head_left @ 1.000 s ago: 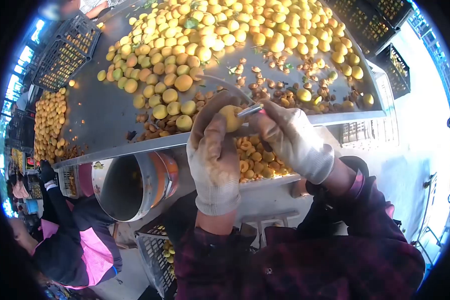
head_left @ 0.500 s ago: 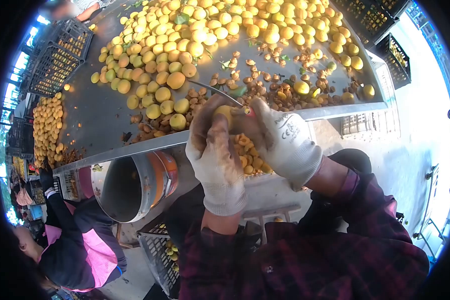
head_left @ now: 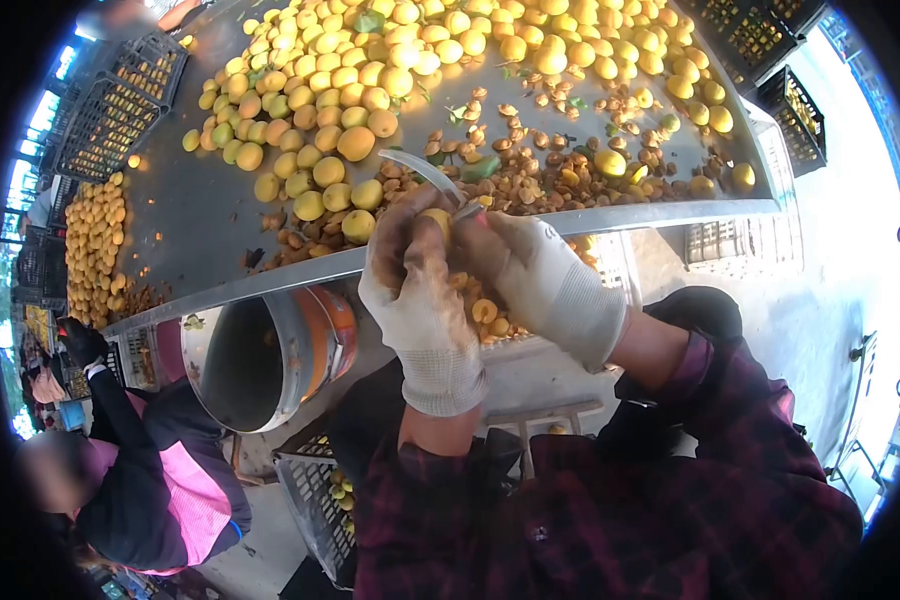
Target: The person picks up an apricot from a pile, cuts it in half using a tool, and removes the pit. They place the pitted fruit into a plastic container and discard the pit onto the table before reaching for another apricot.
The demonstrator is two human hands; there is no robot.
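Note:
My left hand (head_left: 422, 310), in a soiled white glove, is closed round a yellow apricot (head_left: 437, 222) just over the table's front edge. Beside it, my gloved right hand (head_left: 545, 275) grips a knife by its handle. The curved knife blade (head_left: 418, 168) points up and left past the apricot, and my fingers hide part of the fruit. Below my hands, cut apricot halves (head_left: 485, 312) lie in a light crate, partly covered. Brown apricot pits (head_left: 515, 178) are scattered on the metal just beyond.
Whole apricots (head_left: 350, 95) are heaped across the metal table (head_left: 190, 200). Its raised edge (head_left: 310, 268) runs in front of me. An open bucket (head_left: 295, 350) stands below at left, near a crate (head_left: 310, 500). A co-worker (head_left: 160, 460) sits at far left, by another apricot pile (head_left: 95, 240).
Both hands have shifted slightly left. The knife has turned so its blade shows broader and points more steeply upward. My right hand has rolled over. At left, the co-worker's head has turned.

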